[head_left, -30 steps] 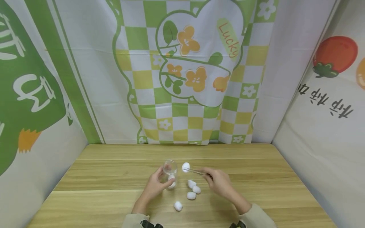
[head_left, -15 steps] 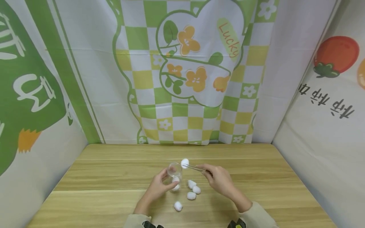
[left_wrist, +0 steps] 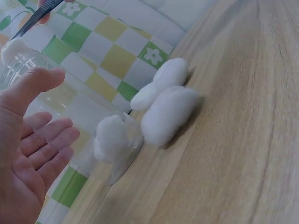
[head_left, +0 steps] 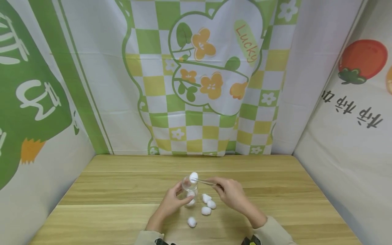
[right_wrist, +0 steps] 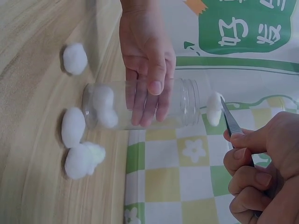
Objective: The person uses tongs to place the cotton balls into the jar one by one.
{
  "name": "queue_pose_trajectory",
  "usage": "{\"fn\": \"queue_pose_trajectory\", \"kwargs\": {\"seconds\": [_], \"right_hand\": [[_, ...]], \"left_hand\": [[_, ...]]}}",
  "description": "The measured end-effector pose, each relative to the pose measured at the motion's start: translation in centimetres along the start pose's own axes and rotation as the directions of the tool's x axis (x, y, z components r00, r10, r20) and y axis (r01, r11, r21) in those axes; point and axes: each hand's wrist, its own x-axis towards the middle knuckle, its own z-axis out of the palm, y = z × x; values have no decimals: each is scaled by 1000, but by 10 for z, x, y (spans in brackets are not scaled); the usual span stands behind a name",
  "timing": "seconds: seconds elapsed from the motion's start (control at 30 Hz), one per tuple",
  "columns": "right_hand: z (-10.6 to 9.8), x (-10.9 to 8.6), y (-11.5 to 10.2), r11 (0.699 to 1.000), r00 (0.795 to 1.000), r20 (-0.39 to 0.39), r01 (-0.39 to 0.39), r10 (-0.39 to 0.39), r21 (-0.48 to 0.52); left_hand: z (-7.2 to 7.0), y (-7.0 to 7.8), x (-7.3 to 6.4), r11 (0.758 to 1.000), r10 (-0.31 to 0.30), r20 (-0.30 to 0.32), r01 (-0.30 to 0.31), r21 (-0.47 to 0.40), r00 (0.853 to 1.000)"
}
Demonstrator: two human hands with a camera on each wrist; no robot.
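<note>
My left hand (head_left: 171, 201) holds a clear jar (right_wrist: 176, 109) upright on the table, thumb on one side and fingers round the other. Cotton balls (right_wrist: 104, 107) lie at the jar's bottom. My right hand (head_left: 233, 194) grips metal tweezers (right_wrist: 231, 120), whose tips pinch a white cotton ball (head_left: 193, 177). That ball hangs just above the jar's open mouth, as the right wrist view shows a small gap. To the right of the jar lies a cluster of loose cotton balls (head_left: 206, 211), and a single cotton ball (head_left: 192, 222) sits nearer the front.
The wooden table (head_left: 122, 190) runs back to a green-and-yellow checked cloth (head_left: 196, 129). Printed fabric walls (head_left: 346, 153) stand on both sides. The loose cotton balls rest close to the jar's base.
The tweezers and their cotton ball have moved left, from beside the jar to over its mouth. My left hand has shifted the jar slightly right. The loose cotton balls stay put.
</note>
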Motion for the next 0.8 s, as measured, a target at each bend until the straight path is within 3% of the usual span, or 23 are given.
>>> {"fn": "queue_pose_trajectory", "kwargs": {"seconds": [0.4,0.8], "right_hand": [[7,-1,-1,1000,1000,28,8,-8,7],[4,0,2,996,996,82,-38,31,81]], "left_hand": [[0,0,-1,1000,-15,17,15,19,1000],[2,-3,-1,999,-1,1,1,48,1000]]}}
